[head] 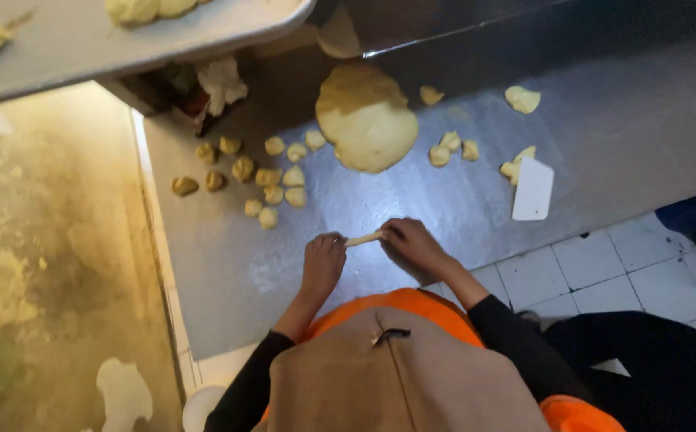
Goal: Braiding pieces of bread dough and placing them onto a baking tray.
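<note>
1. My left hand and right hand each pinch one end of a thin dough strip, stretched between them on the steel table.
2. At twelve o'clock from the strip lies a big dough lump.
3. Small dough pieces are scattered at ten o'clock.
4. A white scraper rests at two o'clock.

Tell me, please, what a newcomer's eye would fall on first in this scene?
First, the big pale dough mound at the steel table's far middle. Small dough pieces lie scattered to its left. Nearer, the left hand and right hand hold a thin dough strip between them.
</note>
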